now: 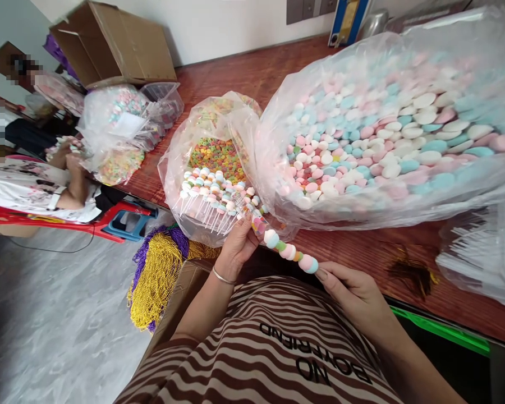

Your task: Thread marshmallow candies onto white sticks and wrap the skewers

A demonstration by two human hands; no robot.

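Note:
A candy skewer point(290, 252) strung with pink, white and blue pieces and small green and orange rings slants in front of me. My right hand point(353, 289) pinches its lower right end between thumb and fingers. At its upper left end is my left hand point(240, 242), closed by a small shiny pinkish item point(258, 225); what exactly its fingers grip I cannot make out. Just beyond the left hand, several finished candy skewers point(212, 191) with white sticks lie on a clear bag of colourful ring candies point(219, 154).
A large clear bag of pastel candies point(382, 134) fills the right of the wooden table point(256, 70). White sticks point(480, 252) and dark gold-tipped ties point(412, 275) lie right. Gold beads point(155, 280) hang left. A co-worker point(37, 182) sits left near a cardboard box point(130, 45).

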